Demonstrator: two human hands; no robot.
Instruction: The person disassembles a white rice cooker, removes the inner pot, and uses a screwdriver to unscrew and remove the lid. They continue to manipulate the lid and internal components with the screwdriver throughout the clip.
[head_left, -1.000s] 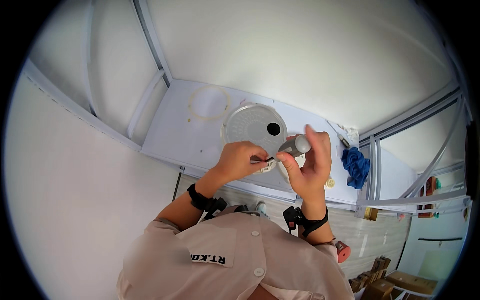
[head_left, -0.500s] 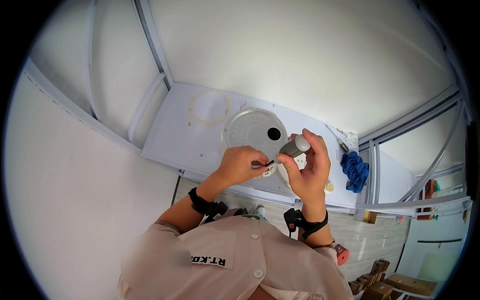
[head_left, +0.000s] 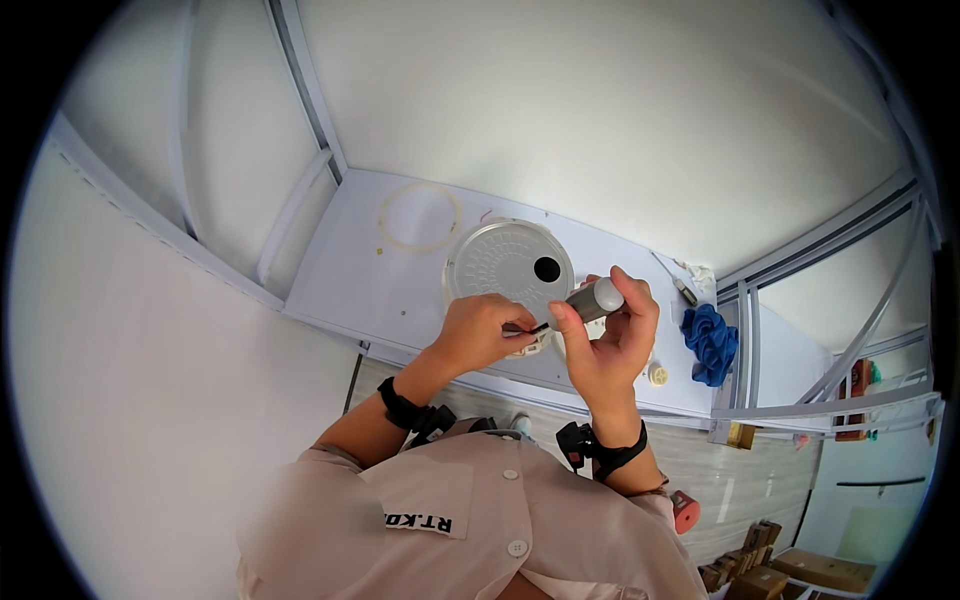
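My right hand [head_left: 612,345] grips a grey, thick-handled screwdriver [head_left: 583,304] by its handle, whose pale end cap points up and right. Its dark tip reaches left toward my left hand [head_left: 480,330], where thumb and fingers are pinched together. What lies between those fingertips is mostly hidden. Right below them sits a small white plastic part [head_left: 530,347] at the near rim of a round grey metal disc [head_left: 490,262]. The disc has a black round hole [head_left: 547,269] on its right side. A white round piece, partly covered by my right hand, lies beside the disc.
On the white table [head_left: 345,255] a thin yellowish ring [head_left: 381,220] lies at the far left. To the right are a blue cloth [head_left: 709,345], another screwdriver-like tool [head_left: 684,290] and a small cream round part [head_left: 657,374]. White frame posts [head_left: 747,330] stand at the right end.
The screwdriver handle has tilted flatter, its end cap shifting slightly right and down. My right wrist has moved a little left; my left hand stays nearly in place.
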